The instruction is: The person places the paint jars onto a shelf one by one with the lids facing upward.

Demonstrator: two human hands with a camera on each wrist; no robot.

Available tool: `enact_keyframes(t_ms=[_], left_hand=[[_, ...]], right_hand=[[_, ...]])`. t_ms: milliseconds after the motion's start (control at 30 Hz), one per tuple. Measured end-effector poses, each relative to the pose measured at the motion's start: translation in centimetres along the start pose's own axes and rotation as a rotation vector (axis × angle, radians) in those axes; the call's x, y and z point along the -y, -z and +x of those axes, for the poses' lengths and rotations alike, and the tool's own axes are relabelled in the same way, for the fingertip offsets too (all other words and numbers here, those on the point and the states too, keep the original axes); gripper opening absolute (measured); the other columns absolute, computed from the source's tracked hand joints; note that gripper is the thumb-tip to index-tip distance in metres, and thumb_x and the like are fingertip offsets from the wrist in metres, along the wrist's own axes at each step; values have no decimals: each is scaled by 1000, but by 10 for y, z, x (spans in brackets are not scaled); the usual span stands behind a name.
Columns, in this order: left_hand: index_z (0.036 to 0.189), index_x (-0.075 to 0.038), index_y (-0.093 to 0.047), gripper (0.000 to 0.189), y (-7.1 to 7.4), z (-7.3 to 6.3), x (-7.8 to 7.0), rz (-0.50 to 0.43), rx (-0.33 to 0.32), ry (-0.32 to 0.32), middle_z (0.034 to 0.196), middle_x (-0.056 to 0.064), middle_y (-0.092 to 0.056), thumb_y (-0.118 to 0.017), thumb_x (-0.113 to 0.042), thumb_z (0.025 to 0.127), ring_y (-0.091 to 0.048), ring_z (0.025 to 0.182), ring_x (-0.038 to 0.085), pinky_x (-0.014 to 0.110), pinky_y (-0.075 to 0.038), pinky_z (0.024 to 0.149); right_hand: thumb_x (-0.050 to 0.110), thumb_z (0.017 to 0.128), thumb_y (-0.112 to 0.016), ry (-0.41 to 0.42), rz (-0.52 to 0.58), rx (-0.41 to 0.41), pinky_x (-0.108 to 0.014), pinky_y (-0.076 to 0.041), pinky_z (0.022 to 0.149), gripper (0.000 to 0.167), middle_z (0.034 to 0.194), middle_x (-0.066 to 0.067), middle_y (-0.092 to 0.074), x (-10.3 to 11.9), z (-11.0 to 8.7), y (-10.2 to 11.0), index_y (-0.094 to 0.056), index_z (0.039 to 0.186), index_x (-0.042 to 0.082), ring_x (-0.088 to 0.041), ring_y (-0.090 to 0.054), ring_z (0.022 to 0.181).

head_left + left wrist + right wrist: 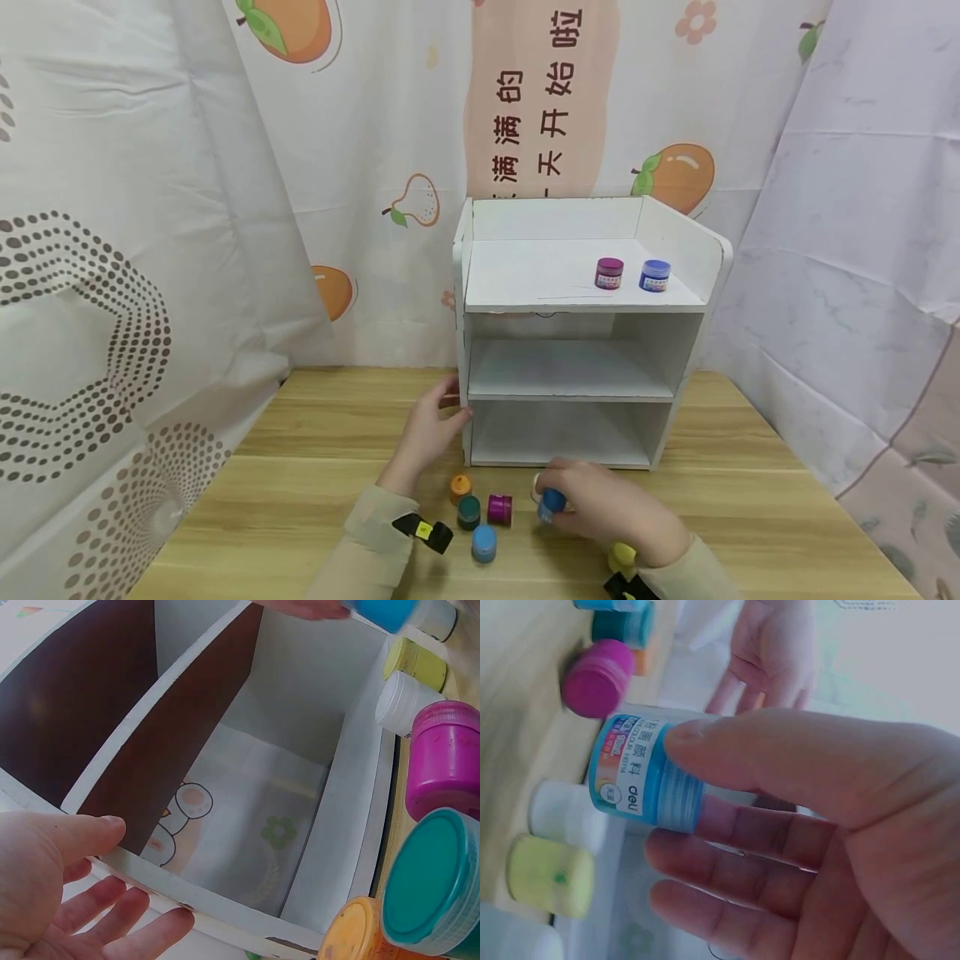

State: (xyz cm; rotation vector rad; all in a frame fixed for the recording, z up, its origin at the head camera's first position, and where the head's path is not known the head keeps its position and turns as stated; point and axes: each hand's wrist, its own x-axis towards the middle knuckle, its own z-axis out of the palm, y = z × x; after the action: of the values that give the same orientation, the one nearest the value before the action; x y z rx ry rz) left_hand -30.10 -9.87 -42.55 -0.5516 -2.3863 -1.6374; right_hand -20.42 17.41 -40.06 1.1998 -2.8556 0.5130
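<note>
My right hand (600,504) pinches a blue paint jar (634,769) between thumb and fingers, just above the table in front of a white shelf unit (570,402). The label on that jar faces the right wrist camera. At the unit's left side panel, my left hand (431,429) rests with its thumb by the front edge and its fingers loosely extended along the outside. Between the hands stand an orange jar (461,488), a dark teal jar (468,512), a magenta jar (500,509) and a light blue jar (483,543).
On the unit's top board are a magenta jar (609,273) and a blue jar (655,276). A yellow jar (622,557) stands under my right forearm. A white jar (405,701) sits near the unit's front. Printed curtains (375,125) hang behind the wooden table (247,483).
</note>
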Motion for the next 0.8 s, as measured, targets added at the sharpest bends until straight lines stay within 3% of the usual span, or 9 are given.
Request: enact_keyframes(t_ms=[233, 800], left_hand=[[147, -8, -51, 53, 0, 1, 1, -7, 6, 1, 139, 12, -57, -70, -12, 97, -58, 124, 34, 42, -57, 94], [147, -9, -52, 54, -1, 1, 1, -3, -1, 10, 138, 11, -58, -71, -12, 96, -58, 123, 32, 42, -56, 95]], right_hand=[[16, 88, -82, -51, 31, -38, -25, -54, 71, 24, 100, 12, -60, -2, -11, 16, -72, 110, 13, -3, -57, 84], [9, 86, -82, -40, 21, -76, -24, -55, 70, 24, 99, 11, -60, -10, -15, 28, -73, 107, 14, -3, -59, 83]])
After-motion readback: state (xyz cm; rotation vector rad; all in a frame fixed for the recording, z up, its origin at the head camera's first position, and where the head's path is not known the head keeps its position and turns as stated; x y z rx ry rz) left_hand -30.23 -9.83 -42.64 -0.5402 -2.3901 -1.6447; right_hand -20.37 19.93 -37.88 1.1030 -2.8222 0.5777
